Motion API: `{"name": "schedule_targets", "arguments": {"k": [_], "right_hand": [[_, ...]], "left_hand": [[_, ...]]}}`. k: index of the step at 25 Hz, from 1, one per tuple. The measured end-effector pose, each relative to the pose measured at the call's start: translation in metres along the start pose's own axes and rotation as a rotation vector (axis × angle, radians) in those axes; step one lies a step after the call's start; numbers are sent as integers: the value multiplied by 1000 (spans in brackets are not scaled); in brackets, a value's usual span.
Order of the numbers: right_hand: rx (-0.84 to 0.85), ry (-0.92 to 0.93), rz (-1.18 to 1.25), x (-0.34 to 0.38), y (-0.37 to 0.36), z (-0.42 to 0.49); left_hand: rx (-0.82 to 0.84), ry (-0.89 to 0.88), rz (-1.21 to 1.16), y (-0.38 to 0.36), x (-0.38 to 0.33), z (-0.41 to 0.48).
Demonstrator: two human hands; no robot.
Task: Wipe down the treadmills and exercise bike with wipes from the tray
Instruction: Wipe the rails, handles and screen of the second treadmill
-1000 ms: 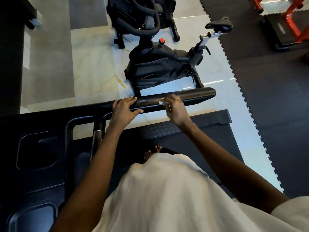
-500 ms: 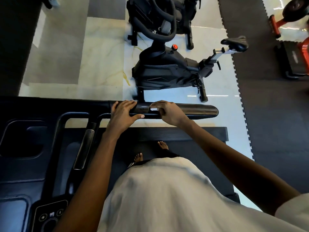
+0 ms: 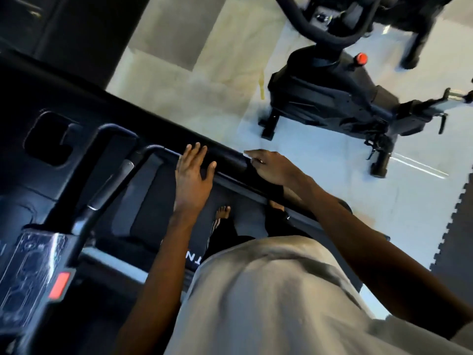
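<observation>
Touching handrail (image 3: 228, 160), left hand (image 3: 194, 174) flat, right hand (image 3: 271, 167) curled

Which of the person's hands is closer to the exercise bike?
Right. The right hand is on the handrail at the end toward the exercise bike; the left hand lies flat on the same rail, farther from the bike.
</observation>
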State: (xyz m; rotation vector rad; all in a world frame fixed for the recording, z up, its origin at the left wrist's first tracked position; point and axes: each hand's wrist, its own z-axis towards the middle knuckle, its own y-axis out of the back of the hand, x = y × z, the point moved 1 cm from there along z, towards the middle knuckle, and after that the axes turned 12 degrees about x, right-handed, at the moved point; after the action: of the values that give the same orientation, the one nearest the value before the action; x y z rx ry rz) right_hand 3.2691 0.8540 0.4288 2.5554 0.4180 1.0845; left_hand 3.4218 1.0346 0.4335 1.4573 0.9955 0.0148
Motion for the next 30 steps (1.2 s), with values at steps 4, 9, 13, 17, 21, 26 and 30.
{"name": "schedule_targets", "arguments": {"k": [4, 9, 13, 17, 21, 26, 30], "right_hand": [[187, 40, 102, -43, 15, 12], [283, -3, 369, -65, 8, 28], [355, -34, 360, -73, 14, 43], [427, -39, 547, -115, -11, 64], [512, 16, 599, -76, 13, 62], [463, 48, 581, -102, 16, 60], [429, 105, 632, -81, 9, 66]], "left_hand": [[7, 169, -55, -6, -27, -17], [-15, 300, -95, -8, -43, -30], [-7, 354, -84, -5, -51, -27], [-46, 378, -105, -5, -46, -26], [-31, 420, -122, -6, -45, -25], [-14, 401, -129, -7, -49, -23], [-12, 394, -144, -7, -48, -24]]}}
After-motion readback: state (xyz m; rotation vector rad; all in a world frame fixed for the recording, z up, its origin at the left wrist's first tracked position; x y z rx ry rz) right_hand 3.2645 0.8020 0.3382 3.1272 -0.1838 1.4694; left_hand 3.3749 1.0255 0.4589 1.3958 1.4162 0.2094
